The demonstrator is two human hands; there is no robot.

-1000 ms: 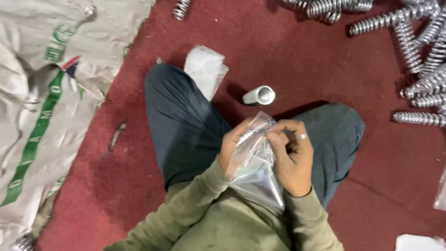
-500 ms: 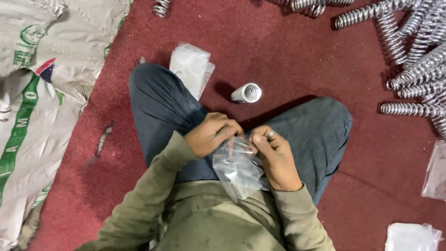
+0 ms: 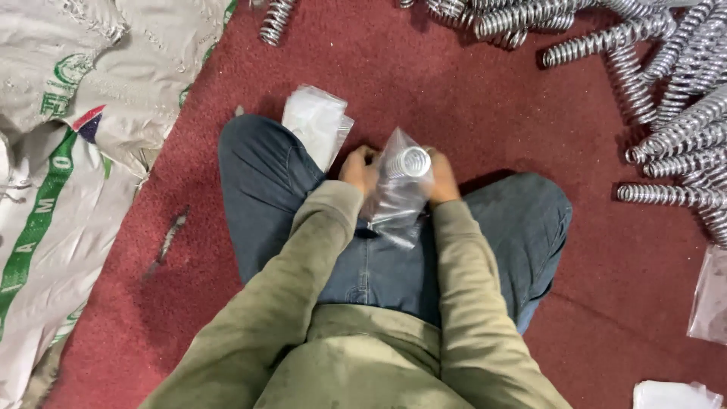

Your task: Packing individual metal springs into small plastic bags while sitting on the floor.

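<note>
I sit cross-legged on a dark red floor. Both hands reach forward over my shins and meet on a clear plastic bag (image 3: 394, 201). A short silvery coil spring (image 3: 413, 161) shows end-on at the bag's top; whether it is inside the bag I cannot tell. My left hand (image 3: 359, 168) grips the bag's left side. On the right side, my right hand (image 3: 443, 178) holds the bag by the spring. The bag's loose end hangs back toward my lap.
A stack of flat clear bags (image 3: 316, 123) lies by my left knee. Several long metal coil springs (image 3: 674, 136) are piled at the top and right. White woven sacks (image 3: 68, 136) cover the left. More plastic bags (image 3: 712, 299) lie at the right edge.
My hands moved forward from my lap with the bag to where the spring lay on the floor. The spring now shows at the bag's top between both hands.
</note>
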